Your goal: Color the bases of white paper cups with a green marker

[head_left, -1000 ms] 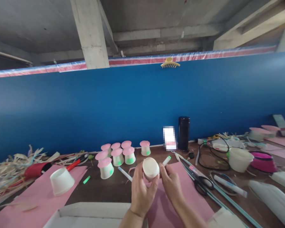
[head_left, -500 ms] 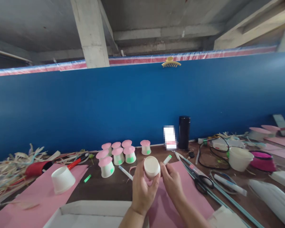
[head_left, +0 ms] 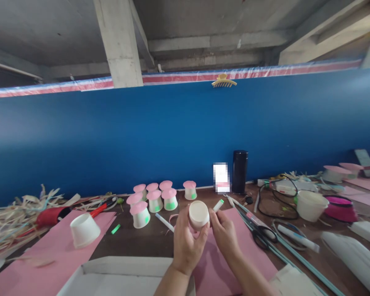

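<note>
One blue partition point(head_left: 172, 131) spans mid-frame, meeting one brown tabletop's point(head_left: 120, 242) far edge; two pink sheets point(head_left: 55, 238) lie lower left and lower centre, tabletop showing between; I count eight pink-topped cups point(head_left: 154, 199) near centre, seven clustered, one apart; the left hand point(head_left: 185, 248) wraps one white cup point(head_left: 199, 214), lower centre; the right hand point(head_left: 225, 234) pinches one green-ended marker point(head_left: 218, 205).

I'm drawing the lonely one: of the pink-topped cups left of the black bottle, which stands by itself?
The pink-topped cup nearest the black bottle: a clear gap separates it from the other seven cups, which cluster to its left.
</note>
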A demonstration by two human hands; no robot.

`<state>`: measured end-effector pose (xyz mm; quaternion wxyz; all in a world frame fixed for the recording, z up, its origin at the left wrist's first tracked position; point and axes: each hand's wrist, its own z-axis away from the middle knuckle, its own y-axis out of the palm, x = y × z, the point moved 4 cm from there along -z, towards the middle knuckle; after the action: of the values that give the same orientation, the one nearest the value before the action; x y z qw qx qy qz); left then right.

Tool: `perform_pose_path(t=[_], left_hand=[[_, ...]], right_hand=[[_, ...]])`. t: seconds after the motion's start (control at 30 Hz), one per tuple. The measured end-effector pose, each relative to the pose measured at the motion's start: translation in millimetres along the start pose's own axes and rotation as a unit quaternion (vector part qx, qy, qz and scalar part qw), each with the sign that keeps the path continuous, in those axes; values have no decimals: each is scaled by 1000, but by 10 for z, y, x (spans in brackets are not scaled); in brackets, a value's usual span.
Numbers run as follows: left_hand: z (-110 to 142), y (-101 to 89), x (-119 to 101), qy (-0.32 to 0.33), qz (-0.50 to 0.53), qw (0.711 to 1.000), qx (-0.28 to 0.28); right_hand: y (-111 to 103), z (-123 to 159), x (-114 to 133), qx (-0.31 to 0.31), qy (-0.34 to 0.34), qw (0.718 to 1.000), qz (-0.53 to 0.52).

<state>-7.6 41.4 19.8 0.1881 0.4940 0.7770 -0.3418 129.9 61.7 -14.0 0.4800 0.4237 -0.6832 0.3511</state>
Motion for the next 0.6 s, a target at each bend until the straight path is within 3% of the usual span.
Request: perform_pose_path(t=[0.6], left_hand=[[-8,-18,-36,12,14,1000,-3]], right_hand=[[-13,2,3,-22,-26,999,14]])
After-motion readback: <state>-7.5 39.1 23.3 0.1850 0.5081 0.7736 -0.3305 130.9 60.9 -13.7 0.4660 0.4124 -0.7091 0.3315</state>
